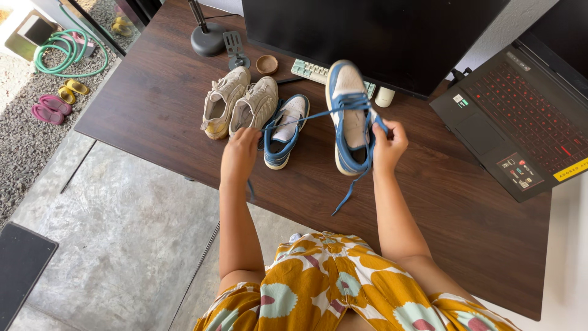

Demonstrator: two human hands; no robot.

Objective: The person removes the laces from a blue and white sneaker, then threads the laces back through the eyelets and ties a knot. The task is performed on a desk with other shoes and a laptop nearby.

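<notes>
pulling a blue lace [309,116] taut, left hand [240,154] and right hand [387,146] fingers pinched on its ends; blue sneaker [349,119] on the bench [153,104] looks half-laced, its mate [285,132] waits.

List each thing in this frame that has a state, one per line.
Blue-and-white shoe: on desk, lace being pulled
Blue lace: taut between both hands
Left hand: closed on lace
Right hand: closed on lace
Monitor: dark
Laptop: open, keys lit red
</notes>
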